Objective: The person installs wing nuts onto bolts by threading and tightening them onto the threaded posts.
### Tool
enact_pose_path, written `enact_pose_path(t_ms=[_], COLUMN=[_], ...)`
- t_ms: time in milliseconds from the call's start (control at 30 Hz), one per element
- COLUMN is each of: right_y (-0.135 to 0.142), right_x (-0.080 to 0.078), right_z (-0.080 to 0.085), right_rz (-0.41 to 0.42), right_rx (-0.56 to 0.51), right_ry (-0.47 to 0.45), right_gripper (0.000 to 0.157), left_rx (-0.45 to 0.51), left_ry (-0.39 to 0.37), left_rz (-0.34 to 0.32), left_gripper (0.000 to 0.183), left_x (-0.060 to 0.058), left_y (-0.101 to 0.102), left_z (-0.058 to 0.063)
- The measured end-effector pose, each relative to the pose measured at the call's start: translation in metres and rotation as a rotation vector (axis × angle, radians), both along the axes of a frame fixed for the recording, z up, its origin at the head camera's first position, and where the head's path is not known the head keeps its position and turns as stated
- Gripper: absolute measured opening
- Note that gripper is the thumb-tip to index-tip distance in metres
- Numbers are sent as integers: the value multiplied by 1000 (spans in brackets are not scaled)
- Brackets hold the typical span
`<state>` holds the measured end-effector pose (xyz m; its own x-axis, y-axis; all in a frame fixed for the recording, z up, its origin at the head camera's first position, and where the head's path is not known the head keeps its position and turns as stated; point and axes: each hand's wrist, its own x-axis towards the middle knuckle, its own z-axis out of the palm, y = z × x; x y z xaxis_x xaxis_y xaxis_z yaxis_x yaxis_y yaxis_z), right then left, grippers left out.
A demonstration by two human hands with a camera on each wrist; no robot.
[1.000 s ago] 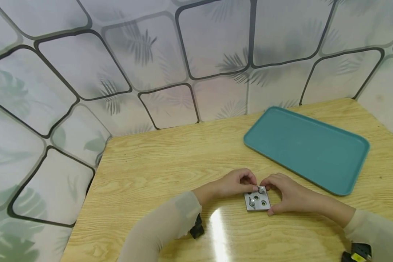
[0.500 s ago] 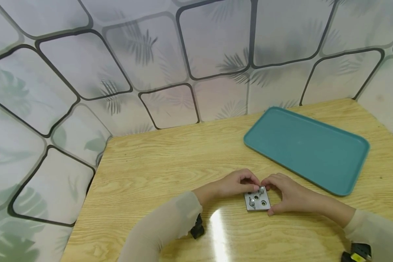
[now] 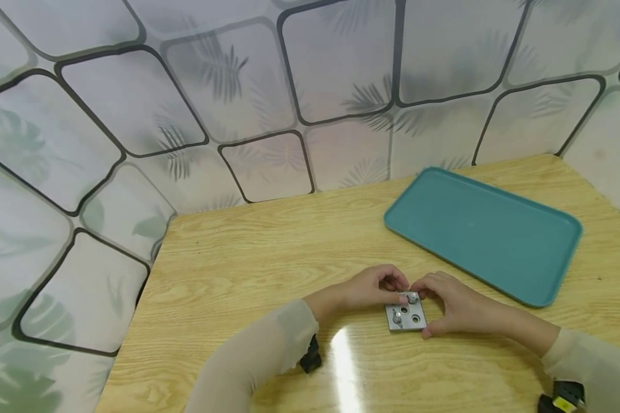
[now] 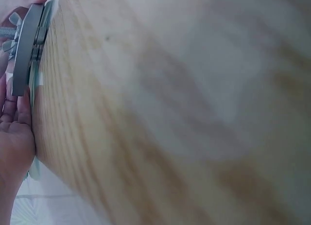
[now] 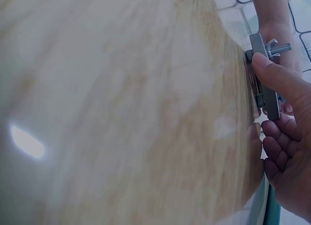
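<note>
A small square metal plate [image 3: 406, 325] with round holes sits low over the table in the head view. Two bolts with wing nuts stand up from it, a near-left wing nut [image 3: 397, 317] and a far-right wing nut [image 3: 412, 297]. My left hand [image 3: 367, 290] pinches at the far-right one with thumb and fingertips. With thumb and fingers at opposite edges, my right hand [image 3: 454, 305] grips the plate. In the right wrist view, a threaded bolt [image 5: 282, 49] sticks out of the plate's top, and a dark bolt head [image 5: 260, 100] shows beneath.
A teal tray [image 3: 485, 235] lies on the wooden table [image 3: 268, 252], beyond the right hand. Patterned wall covering [image 3: 346, 63] rises behind the table and at its left. Black wrist cameras, one a left wrist camera [image 3: 310, 355], sit at both sleeves.
My left thumb and fingers shift slightly around the far-right wing nut, which shows at different angles. The right hand and the plate stay in place.
</note>
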<state>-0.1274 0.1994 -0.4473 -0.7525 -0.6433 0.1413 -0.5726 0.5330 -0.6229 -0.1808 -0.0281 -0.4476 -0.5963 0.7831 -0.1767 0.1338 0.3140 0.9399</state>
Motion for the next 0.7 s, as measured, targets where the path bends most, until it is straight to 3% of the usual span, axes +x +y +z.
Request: enact_pose_path(t_ms=[233, 700], right_y=[-1, -1], right_x=[-1, -1], right_z=[0, -2], right_rz=[6, 9], right_rx=[-6, -11], right_ry=[23, 30], right_gripper=[66, 66], left_rx=[-10, -10], left_ry=[-19, 18], left_rz=[25, -13], left_gripper=[12, 17], left_x=[-1, 0], left_y=[0, 0], left_z=[2, -1])
